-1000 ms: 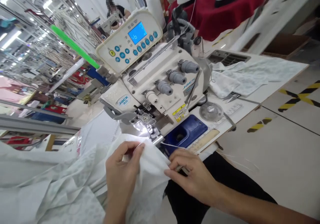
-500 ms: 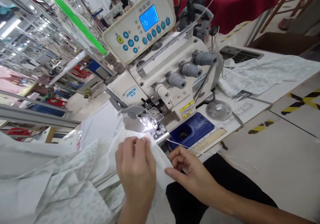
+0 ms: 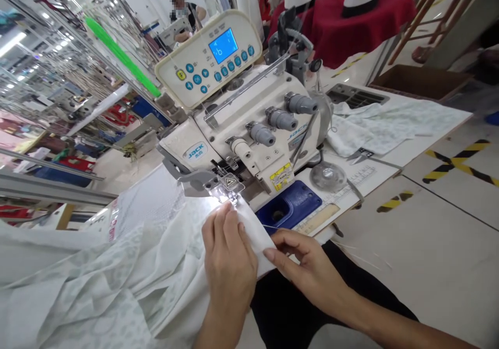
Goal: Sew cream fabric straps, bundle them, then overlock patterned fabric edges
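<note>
A white fabric piece with pale green print [image 3: 167, 266] spreads over the left side and runs up to the lit presser foot [image 3: 231, 196] of an overlock sewing machine [image 3: 249, 125]. My left hand [image 3: 230, 250] presses on the fabric just in front of the foot, fingers bent and close together, gripping its edge. To its right, my right hand [image 3: 304, 263] pinches the near edge of the same fabric between thumb and fingers. A thin white thread trails beside the blue plate [image 3: 290, 203] to the right of the foot.
On the table's right lie a printed fabric piece [image 3: 390, 125], thread snips [image 3: 360, 154] and a clear round dish [image 3: 328, 175]. A control panel [image 3: 210, 61] tops the machine. Behind are a brown box [image 3: 421, 81], red cloth [image 3: 358, 22] and a person [image 3: 183, 11] at another machine.
Both hands have brought the fabric edge forward, and it now reaches under the presser foot. My left hand has shifted right and closer to the foot. The camera view has moved slightly.
</note>
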{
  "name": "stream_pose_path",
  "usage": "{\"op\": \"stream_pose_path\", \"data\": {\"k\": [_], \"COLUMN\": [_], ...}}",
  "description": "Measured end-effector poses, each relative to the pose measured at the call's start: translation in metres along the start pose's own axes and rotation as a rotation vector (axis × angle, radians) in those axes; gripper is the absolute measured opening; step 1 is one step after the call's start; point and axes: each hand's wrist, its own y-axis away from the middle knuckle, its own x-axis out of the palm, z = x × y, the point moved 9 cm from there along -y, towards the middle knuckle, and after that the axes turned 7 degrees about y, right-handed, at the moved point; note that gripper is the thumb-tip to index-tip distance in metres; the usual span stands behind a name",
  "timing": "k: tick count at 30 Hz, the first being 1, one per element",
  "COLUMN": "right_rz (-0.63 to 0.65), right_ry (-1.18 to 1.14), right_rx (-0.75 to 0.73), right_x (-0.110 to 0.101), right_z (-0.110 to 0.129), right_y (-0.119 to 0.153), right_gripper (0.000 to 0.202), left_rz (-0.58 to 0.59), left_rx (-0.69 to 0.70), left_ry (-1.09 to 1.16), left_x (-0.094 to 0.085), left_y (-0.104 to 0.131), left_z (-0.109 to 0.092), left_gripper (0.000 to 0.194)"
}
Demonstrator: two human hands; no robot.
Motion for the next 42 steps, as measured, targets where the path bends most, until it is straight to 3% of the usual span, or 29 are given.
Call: {"op": "stream_pose_path", "data": {"k": [9,12,16,21,28,37,42], "right_rz": [0.016,-0.064,-0.093,-0.043,-0.002,0.037,0.031], "right_ry": [-0.051,0.021,0.023,-0.042,-0.093,-0.198,-0.15], "right_rx": [0.029,-0.015,-0.058,-0.046,-0.117,-0.047,-0.055], "right_x": [0.012,0.006,0.002,0.006,0.008,0.012,0.011], "right_z": [0.001,0.007,0.012,0.013,0.018,0.012,0.011], "right_y": [-0.001,0.002,0.008,0.011,0.015,0.018,0.018], "right_gripper": [0.024,0.016,0.043,0.048,0.05,0.047,0.044], "left_rz": [0.059,0.025,0.085,0.083,0.015,0.035,0.033], "left_rx": [-0.049,0.068,0.126,0.095,0.227,0.172,-0.04], "left_ry": [0.126,0.193,0.258,0.245,0.092,0.143,0.355], "left_x": [-0.011,-0.023,-0.024,-0.026,-0.031,-0.034,-0.03], "left_y": [-0.008,0.002,0.025,0.036,0.035,0.038,0.03], "left_z": [0.026,0.009,-0.019,-0.024,-0.032,-0.029,-0.014], "left_gripper": [0.028,0.027,0.033,0.038,0.032,0.034,0.023]}}
